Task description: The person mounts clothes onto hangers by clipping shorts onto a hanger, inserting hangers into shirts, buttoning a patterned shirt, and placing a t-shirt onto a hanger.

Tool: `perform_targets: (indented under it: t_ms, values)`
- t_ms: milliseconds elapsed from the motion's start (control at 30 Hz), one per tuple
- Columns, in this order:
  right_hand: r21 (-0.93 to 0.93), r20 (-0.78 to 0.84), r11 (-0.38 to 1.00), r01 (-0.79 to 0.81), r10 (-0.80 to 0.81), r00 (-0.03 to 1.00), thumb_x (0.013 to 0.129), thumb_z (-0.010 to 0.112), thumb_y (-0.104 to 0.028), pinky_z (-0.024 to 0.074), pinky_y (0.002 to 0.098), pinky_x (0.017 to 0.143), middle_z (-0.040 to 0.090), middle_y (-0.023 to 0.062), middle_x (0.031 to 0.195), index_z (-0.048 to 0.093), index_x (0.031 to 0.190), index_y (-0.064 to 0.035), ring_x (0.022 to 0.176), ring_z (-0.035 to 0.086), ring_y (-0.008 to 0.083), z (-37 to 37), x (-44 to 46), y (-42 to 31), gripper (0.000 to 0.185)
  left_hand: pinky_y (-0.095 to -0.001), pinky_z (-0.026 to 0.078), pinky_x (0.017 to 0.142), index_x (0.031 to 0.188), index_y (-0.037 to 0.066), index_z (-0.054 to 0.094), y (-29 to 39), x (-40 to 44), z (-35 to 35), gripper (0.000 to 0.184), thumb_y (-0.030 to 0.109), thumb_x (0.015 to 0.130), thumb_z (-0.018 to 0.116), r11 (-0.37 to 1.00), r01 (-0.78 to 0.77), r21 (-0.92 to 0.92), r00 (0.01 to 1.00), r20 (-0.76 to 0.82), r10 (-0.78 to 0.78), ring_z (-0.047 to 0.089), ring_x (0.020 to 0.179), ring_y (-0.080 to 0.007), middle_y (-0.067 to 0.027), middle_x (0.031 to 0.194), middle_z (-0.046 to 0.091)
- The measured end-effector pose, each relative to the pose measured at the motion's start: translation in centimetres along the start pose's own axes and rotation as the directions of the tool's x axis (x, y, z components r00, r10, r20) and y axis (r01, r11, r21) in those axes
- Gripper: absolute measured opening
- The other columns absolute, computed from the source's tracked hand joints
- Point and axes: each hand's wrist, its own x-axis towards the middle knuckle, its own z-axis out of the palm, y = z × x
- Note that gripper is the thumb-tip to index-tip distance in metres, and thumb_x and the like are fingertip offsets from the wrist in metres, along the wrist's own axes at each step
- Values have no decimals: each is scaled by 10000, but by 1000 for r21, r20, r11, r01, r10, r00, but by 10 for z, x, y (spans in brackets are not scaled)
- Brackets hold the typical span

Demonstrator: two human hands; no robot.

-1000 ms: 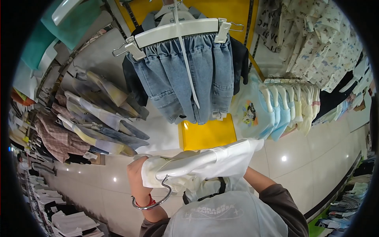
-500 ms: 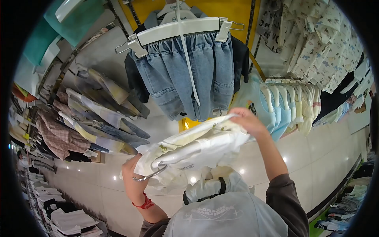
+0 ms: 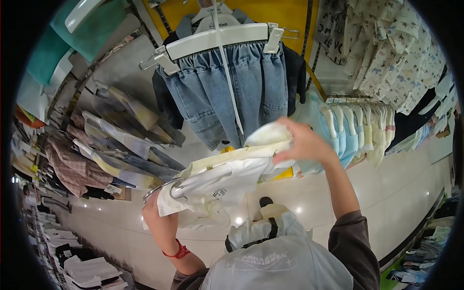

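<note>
In front of my chest hangs a white garment [image 3: 232, 181] with a cream, green-printed layer, on a white hanger whose metal hook points left. My left hand [image 3: 157, 215], below a red wrist string, is closed round the garment's left end by the hook; its fingers are partly hidden. At the garment's right end, my right hand [image 3: 304, 142] has its thumb and fingers curved round the fabric, slightly blurred. Just beyond hang blue denim pants [image 3: 232, 87] clipped to a white hanger [image 3: 217, 41].
Grey-yellow garments [image 3: 121, 145] and a pink plaid shirt [image 3: 75, 164] hang at the left. Light blue and cream tops [image 3: 350, 130] hang at the right, with printed clothes [image 3: 396, 53] above. Folded clothes [image 3: 89, 270] lie at the lower left. Pale tiled floor [image 3: 386, 193] shows below.
My right hand came up from behind the garment, then shifted slightly left and up, folding its right end over. The hanger hook has swung up to the left beside my left hand.
</note>
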Motion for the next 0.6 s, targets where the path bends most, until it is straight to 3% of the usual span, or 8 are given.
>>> perform_targets:
  t_ms: [133, 233, 333, 433, 533, 600]
  values:
    - [-245, 235, 967, 66, -7, 972, 789, 640, -162, 431, 367, 759, 576, 197, 936, 517, 1014, -3, 900, 562, 349, -6, 3, 16, 302, -351, 471, 694, 1011, -39, 594, -6, -1, -1, 336, 29, 686, 645, 1000, 14, 25, 1000, 0, -14, 593, 783, -377, -183, 885, 631]
    - [5, 52, 997, 77, -77, 996, 774, 642, -141, 427, 360, 765, 575, 189, 945, 506, 1026, -1, 907, 560, 338, -9, 7, 33, 318, -355, 478, 661, 965, -11, 615, -2, 2, -2, 307, 16, 661, 649, 999, 40, -1, 999, -1, -40, 590, 749, -380, -179, 849, 628]
    - [132, -127, 991, -36, 53, 991, 776, 625, -119, 428, 363, 761, 577, 176, 939, 495, 979, 0, 889, 557, 338, -1, 5, 25, 269, -356, 478, 641, 957, 5, 621, 3, 5, 1, 305, 0, 653, 641, 994, 92, 61, 996, -8, -92, 581, 736, -389, -181, 828, 621]
    - [218, -42, 972, -93, 104, 994, 768, 616, -94, 433, 376, 747, 591, 178, 914, 483, 941, 5, 860, 557, 369, -7, 8, 19, 240, -347, 476, 642, 976, 6, 617, 4, 4, 5, 315, -12, 662, 635, 984, 138, 114, 990, -20, -136, 581, 739, -393, -180, 829, 622]
    - [-228, -42, 974, -10, 0, 999, 747, 624, -82, 443, 397, 723, 603, 187, 875, 490, 944, 1, 845, 558, 405, -10, 3, 3, 252, -340, 478, 655, 990, 6, 615, 3, 0, 8, 313, -15, 678, 635, 987, 157, 31, 985, -76, -154, 590, 757, -387, -176, 838, 627]
    - [-264, -282, 962, -71, -7, 959, 729, 641, -87, 448, 408, 712, 606, 195, 860, 501, 942, -1, 847, 554, 417, -2, 3, 26, 269, -341, 479, 669, 1002, 7, 612, 5, -4, 9, 312, -10, 691, 637, 986, 166, -32, 981, -96, -168, 595, 776, -382, -176, 854, 629]
